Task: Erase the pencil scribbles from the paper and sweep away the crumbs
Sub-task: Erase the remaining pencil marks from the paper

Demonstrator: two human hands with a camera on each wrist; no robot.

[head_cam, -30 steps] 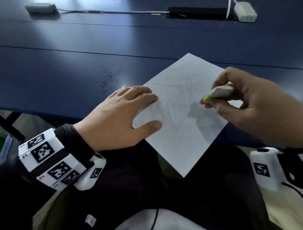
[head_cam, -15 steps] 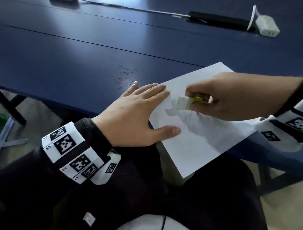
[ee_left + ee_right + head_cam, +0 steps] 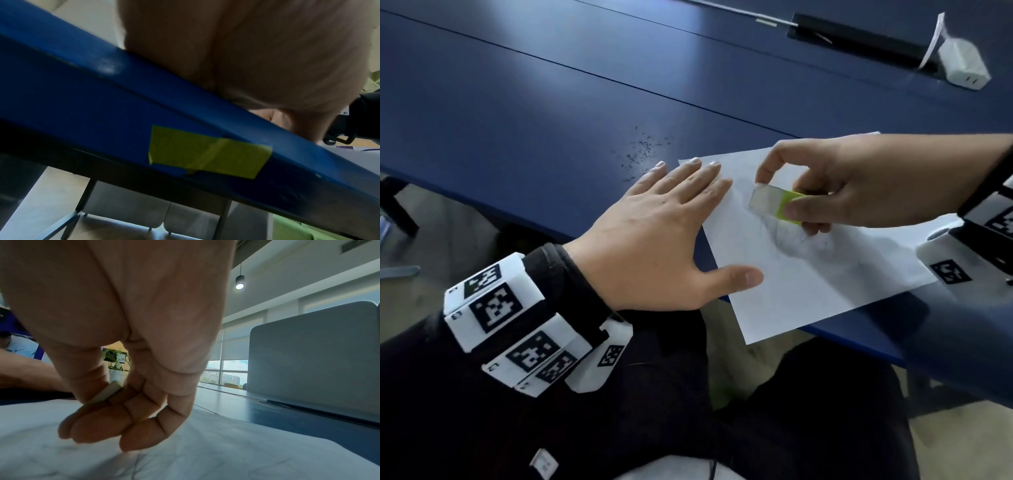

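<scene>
Paper (image 3: 808, 284) lies white and skewed at the near edge of the blue tabletop (image 3: 551, 113), its near corner hanging past that edge over your lap, and the eraser (image 3: 774, 202) is over its middle. Your right-hand fingers (image 3: 767, 168) are curled round that eraser, thumb on its near side and forefinger arched over the far side, with the white end pointing to 9 o'clock and the lime-green sleeve tucked into your grip; the right wrist view shows the same pinch, the pale eraser (image 3: 104, 394) wedged between thumb and fingers just above the sheet. Whether the eraser touches the sheet, you cannot tell. Faint pencil scribbles (image 3: 801, 243) show at 5 o'clock from the eraser, in the shadow of your right hand (image 3: 859, 185). Your left hand (image 3: 654, 236) lies flat, fingers straight and together, fingertips on the sheet's left corner and thumb spread onto its left edge, pinning it down. From the left wrist view you see only the heel of that hand (image 3: 246, 53) resting on the tabletop's edge, where a strip of yellow tape (image 3: 207, 151) is stuck. Dark crumbs (image 3: 647, 150) are scattered on the tabletop at 12 o'clock from your left fingertips, just off the paper. Far off at 1 o'clock, a white charger (image 3: 962, 66) sits beside a black cable slot (image 3: 859, 41).
</scene>
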